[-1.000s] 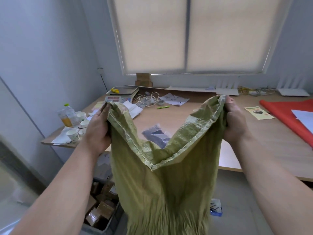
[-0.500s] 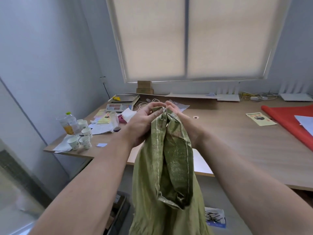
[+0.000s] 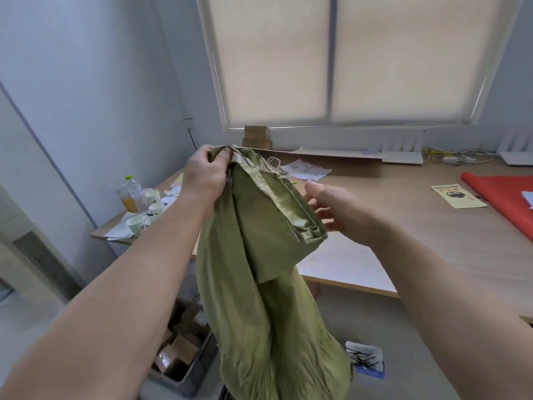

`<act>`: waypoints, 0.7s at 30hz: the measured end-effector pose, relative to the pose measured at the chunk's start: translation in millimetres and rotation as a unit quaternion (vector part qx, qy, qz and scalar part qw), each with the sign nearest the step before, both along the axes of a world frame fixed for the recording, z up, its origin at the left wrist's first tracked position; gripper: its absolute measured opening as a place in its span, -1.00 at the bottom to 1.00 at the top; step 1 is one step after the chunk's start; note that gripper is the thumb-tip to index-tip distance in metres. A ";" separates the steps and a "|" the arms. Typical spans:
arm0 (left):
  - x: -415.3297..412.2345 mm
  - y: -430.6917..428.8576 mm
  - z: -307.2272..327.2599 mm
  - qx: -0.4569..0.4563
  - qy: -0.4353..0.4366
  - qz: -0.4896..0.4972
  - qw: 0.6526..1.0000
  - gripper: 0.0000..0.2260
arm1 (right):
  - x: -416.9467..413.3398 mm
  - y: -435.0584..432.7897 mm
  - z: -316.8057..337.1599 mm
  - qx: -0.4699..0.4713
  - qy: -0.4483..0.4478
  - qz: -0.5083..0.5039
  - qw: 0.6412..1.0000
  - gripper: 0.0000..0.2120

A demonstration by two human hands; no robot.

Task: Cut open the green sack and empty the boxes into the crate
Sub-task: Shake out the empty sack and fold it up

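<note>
The green sack (image 3: pixel 268 307) hangs limp and folded in front of me, held up above the floor. My left hand (image 3: pixel 206 176) grips its bunched top edge. My right hand (image 3: pixel 334 210) is just to the right of the sack's folded flap, fingers spread and holding nothing. Down at the lower left, a grey crate (image 3: pixel 199 368) on the floor holds several small cardboard boxes (image 3: pixel 178 352); the sack covers part of it.
A long wooden desk (image 3: pixel 403 226) runs behind the sack. Paper cups and a bottle (image 3: pixel 131 194) stand at its left end, papers (image 3: pixel 305 170) in the middle, a red sheet (image 3: pixel 507 197) at right. Two cardboard boxes (image 3: pixel 256 137) sit by the window.
The sack's mouth, first spread wide between both hands, was gathered together. Now my right hand has let go and moved away to the right, while my left hand keeps the top.
</note>
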State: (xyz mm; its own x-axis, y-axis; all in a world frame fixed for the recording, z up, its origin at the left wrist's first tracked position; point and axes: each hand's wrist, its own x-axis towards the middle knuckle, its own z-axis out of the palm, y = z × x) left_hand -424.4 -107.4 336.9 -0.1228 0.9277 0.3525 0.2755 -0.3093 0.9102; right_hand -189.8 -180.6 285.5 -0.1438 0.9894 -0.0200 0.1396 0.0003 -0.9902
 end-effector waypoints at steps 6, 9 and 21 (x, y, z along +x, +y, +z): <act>-8.9 15.1 4.1 0.031 0.023 0.049 0.998 -0.79 | -5.5 -3.2 7.9 -0.062 -0.136 -0.004 0.989 -0.84; -18.4 12.8 -5.8 0.057 0.069 0.096 0.991 -0.74 | 6.6 6.7 22.0 -0.016 -0.066 -0.131 0.989 -0.88; -50.3 -4.2 -11.4 0.142 0.084 0.072 0.984 -0.84 | 8.4 12.4 85.7 0.120 -0.023 -0.229 0.966 -0.90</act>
State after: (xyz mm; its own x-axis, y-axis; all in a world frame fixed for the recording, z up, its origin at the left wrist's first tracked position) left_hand -474.6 -111.6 325.5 -0.1636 0.7665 0.6210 0.4747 -0.4907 0.7307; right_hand -181.5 -168.2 371.2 0.3062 0.9259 0.2214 0.2239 0.1560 -0.9621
